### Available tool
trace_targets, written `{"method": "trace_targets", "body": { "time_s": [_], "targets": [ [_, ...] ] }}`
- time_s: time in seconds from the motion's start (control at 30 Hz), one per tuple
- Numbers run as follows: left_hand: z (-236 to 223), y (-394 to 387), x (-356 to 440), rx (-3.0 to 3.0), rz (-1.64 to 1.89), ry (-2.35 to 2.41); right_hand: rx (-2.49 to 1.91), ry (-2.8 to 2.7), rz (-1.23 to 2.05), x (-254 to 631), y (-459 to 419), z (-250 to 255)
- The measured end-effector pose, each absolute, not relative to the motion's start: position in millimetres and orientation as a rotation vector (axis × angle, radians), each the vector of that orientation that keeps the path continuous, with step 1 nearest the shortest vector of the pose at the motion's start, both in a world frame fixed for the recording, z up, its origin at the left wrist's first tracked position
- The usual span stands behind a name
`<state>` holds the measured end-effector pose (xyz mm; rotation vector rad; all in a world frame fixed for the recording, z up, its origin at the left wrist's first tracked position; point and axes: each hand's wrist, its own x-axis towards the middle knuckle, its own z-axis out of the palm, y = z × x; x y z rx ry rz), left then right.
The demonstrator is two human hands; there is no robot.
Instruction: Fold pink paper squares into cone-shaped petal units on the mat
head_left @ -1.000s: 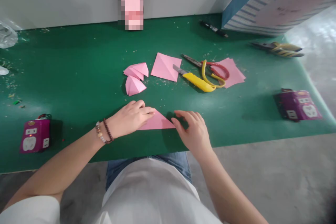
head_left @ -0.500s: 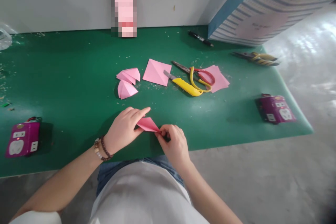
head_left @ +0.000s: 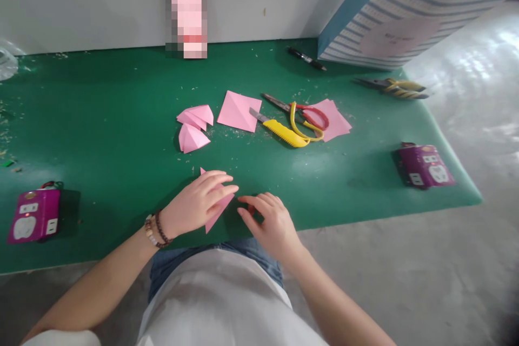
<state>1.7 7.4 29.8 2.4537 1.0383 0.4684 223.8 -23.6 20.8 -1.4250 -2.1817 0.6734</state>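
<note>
My left hand [head_left: 198, 201] lies across a folded pink paper [head_left: 218, 212] near the table's front edge, fingers stretched out over it. Corners of this paper stick out above and below the hand; its middle is covered. To the right, my right hand [head_left: 271, 223] is apart from the paper, thumb and fingers spread with nothing between them. Farther back sit two folded pink paper pieces [head_left: 195, 138]. Beside them is a creased pink square [head_left: 237, 111], with the blade tip of a yellow utility knife [head_left: 286, 134] over its right edge.
Scissors [head_left: 277, 101] with red and yellow handles partly overlap more pink sheets [head_left: 335, 121]. A pen [head_left: 306, 58], pliers [head_left: 395, 88] and a striped bag [head_left: 373, 21] are at the back right. Purple boxes with sockets stand left [head_left: 35, 216] and right [head_left: 425, 166]. Scraps dot the green table [head_left: 121, 135].
My right hand has let go of the folded paper's corner and opened. The paper has turned and now lies under my left hand, which has flattened over it.
</note>
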Motion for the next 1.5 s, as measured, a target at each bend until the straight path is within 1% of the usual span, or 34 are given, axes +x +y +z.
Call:
{"method": "trace_targets", "body": {
  "time_s": [0.17, 0.27, 0.33, 0.5, 0.57, 0.67, 0.77, 0.9, 1.0, 1.07, 1.13, 1.27, 1.37, 1.5],
  "targets": [
    [32.0, 6.2, -3.3, 2.493, 0.311, 1.016, -1.428, -2.222, 0.560, 221.7, -19.0, 17.8],
    [29.5, 4.6, -4.4, 2.503, 0.343, 1.030, -1.383, -2.226, 0.536, 217.1, -19.4, 15.7],
    [28.0, 3.2, -4.4, 2.481, 0.467, 1.048, -1.282, -2.238, 0.527, 214.4, -19.5, 15.1],
    [30.4, -2.0, -1.7, 2.152, 0.993, 1.189, -0.962, -2.412, 0.530, 212.9, -17.0, 13.4],
    [31.4, -5.2, -1.3, 2.009, 1.063, 1.251, -0.902, -2.471, 0.481, 214.0, -15.0, 11.6],
    [28.7, -11.3, -6.4, 1.997, 0.994, 1.264, -0.777, -2.479, 0.366, 217.8, -11.0, 8.0],
    [22.7, -18.1, -18.9, 2.173, 0.837, 1.154, -0.678, -2.498, 0.331, 225.3, -5.7, 5.4],
    [20.0, -25.9, -31.6, 2.386, 0.594, 1.151, -0.727, -2.516, 0.406, 233.2, 1.5, 5.2],
    [22.0, -29.1, -27.9, 2.412, 0.507, 1.136, -0.781, -2.443, 0.498, 228.3, 7.7, 6.1],
    [22.0, -29.8, -20.1, 2.388, 0.580, 1.190, -0.866, -2.394, 0.549, 220.3, 12.7, 6.3],
    [20.0, -29.5, -10.9, 2.352, 0.730, 1.345, -0.985, -2.362, 0.580, 211.7, 17.7, 5.8],
    [13.6, -27.4, 1.5, 2.166, 0.884, 1.650, -1.127, -2.359, 0.567, 200.4, 24.1, 3.7],
    [10.6, -25.5, 2.1, 2.155, 0.870, 1.716, -1.148, -2.361, 0.555, 198.2, 25.7, 2.5],
    [11.2, -22.2, 0.1, 2.285, 0.773, 1.624, -1.155, -2.309, 0.579, 197.8, 27.6, 2.1]
  ]
}}
